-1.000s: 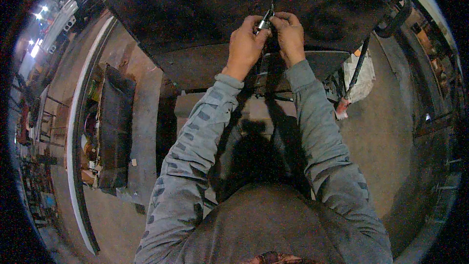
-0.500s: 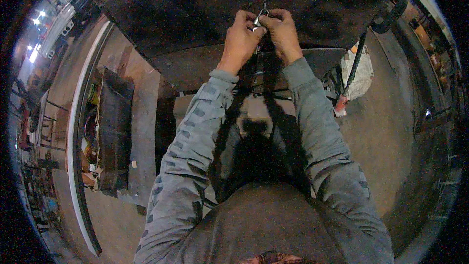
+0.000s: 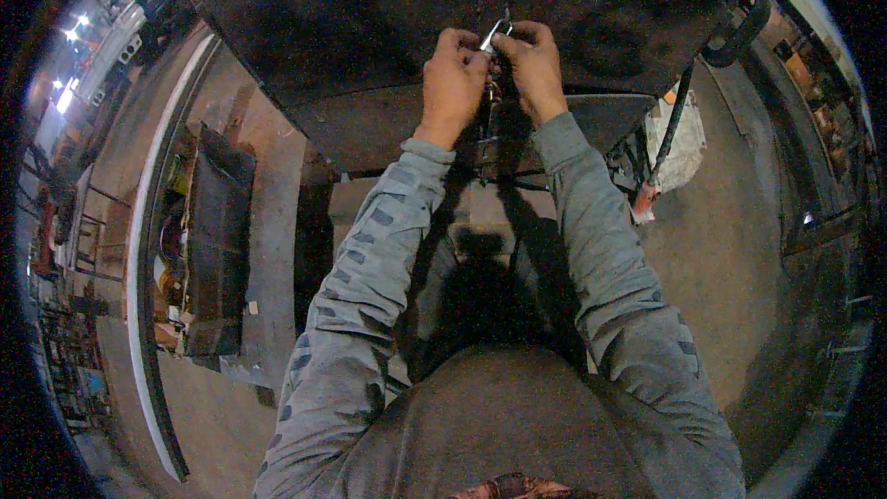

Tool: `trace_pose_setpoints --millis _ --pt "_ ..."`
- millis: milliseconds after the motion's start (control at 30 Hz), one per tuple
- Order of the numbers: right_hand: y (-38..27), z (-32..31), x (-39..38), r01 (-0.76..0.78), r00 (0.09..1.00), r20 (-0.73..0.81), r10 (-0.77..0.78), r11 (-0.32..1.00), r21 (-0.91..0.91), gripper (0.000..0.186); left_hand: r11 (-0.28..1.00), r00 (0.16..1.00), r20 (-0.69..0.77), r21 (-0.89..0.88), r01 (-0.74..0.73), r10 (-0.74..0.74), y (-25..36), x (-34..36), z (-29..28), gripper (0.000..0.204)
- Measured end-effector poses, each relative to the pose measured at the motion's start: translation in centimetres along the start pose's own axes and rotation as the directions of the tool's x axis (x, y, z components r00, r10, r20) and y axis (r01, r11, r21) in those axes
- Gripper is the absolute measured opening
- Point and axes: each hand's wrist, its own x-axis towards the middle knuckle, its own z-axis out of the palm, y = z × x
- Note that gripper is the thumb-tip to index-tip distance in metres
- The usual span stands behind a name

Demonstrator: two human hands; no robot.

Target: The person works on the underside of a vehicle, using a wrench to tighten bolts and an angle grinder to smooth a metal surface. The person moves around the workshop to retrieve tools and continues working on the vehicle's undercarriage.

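Both hands meet at a small silver padlock (image 3: 487, 42), its bent shackle tilted up toward the right. My left hand (image 3: 453, 79) is closed, pinching the padlock's body from the left. From the other side, the fingertips of my right hand (image 3: 533, 65) close on it near the shackle. My fingers cover part of the padlock. Just beyond and around the hands is a large dark metal panel (image 3: 370, 37). A thin shiny piece hangs below the fingers, too blurred to name.
An open dark box (image 3: 222, 240) with assorted items stands on the floor at left, beside a long pale-edged rail (image 3: 143, 249). At right are a black hose (image 3: 677, 120) with a red end and a whitish sheet (image 3: 684, 143). Benches and clutter line the far sides.
My left hand has shifted slightly down, and the padlock has turned a little between the fingers, with its shackle showing more plainly. Both hands keep their pinch.
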Motion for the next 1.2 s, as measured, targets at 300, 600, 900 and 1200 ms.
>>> trace_pose_setpoints --millis 300,600,900,1200 --pt "1.3 -1.2 0.9 0.025 0.997 0.074 -0.031 0.996 0.080 0.042 0.478 0.837 0.448 -0.687 0.547 -0.313 -3.2 0.5 0.3 0.028" --pt "1.6 -1.7 1.2 -0.007 0.997 0.083 0.003 0.999 0.046 0.041 0.488 0.822 0.454 -0.661 0.570 -0.345 -3.8 -0.3 0.4 0.024" --pt "4.4 -7.4 -2.5 0.118 0.993 0.067 -0.097 0.837 -0.534 0.029 0.200 0.677 0.485 -0.712 0.673 -0.554 -12.7 -13.4 -7.7 0.031" --pt "12.5 -10.0 -2.1 -0.076 0.992 0.014 0.126 0.678 -0.731 0.042 -0.081 0.464 0.546 -0.703 0.706 -0.698 -14.7 -26.2 -9.3 0.025"
